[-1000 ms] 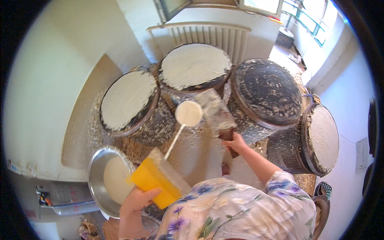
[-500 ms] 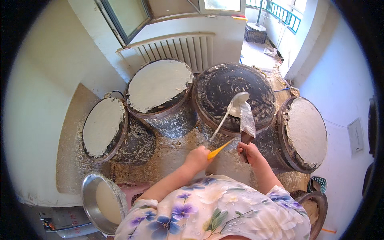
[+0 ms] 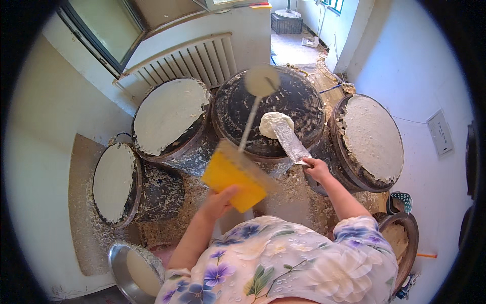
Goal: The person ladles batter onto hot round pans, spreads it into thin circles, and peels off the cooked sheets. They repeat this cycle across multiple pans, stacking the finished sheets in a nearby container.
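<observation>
My left hand is closed on a yellow rectangular scraper. A long-handled ladle is blurred above the middle dark round griddle; its handle runs behind the scraper, and I cannot tell whether my left hand holds it too. My right hand grips a flat, batter-coated paddle, its far end in a thick pool of pale batter on that griddle. Round griddles with spread pale batter flank it: two at left, one at right.
A steel bowl of batter is at lower left. A round vessel and a dotted container are at lower right. A radiator, open window and doorway are behind the griddles.
The ladle has lifted from the middle griddle, leaving batter where the paddle rests. The yellow scraper has turned flat toward the camera and moved left. The view has shifted right.
</observation>
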A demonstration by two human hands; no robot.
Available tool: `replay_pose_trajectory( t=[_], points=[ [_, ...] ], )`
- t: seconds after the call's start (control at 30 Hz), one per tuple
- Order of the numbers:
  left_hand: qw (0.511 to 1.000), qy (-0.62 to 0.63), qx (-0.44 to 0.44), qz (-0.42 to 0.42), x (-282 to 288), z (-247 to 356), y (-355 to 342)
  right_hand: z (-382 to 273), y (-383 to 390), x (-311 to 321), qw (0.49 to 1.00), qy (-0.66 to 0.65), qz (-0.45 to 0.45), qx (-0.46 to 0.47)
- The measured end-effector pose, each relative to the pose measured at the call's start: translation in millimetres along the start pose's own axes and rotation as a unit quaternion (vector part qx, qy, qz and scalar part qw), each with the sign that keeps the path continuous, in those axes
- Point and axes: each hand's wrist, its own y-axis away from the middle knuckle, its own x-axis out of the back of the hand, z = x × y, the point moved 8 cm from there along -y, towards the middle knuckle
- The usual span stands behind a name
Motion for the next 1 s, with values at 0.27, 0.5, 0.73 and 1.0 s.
replay_pose_trajectory(
  t=[0.27, 0.5, 0.73, 1.0],
  points=[
    [0.938, 0.002, -0.125, 0.323, 130, 53, 169, 15, 32, 4, 0.998, -0.028, 0.022, -0.045],
    [0.861, 0.07, -0.16, 0.478, 242, 27, 322, -54, 19, -93, 0.995, -0.082, 0.034, 0.035],
    [0.776, 0.079, -0.044, 0.625, 365, -65, 474, -29, 11, -11, 0.958, 0.241, 0.151, 0.031],
    [0.701, 0.134, 0.025, 0.7, 388, -158, 509, -36, 9, -100, 0.915, -0.366, 0.095, -0.141]
  ],
)
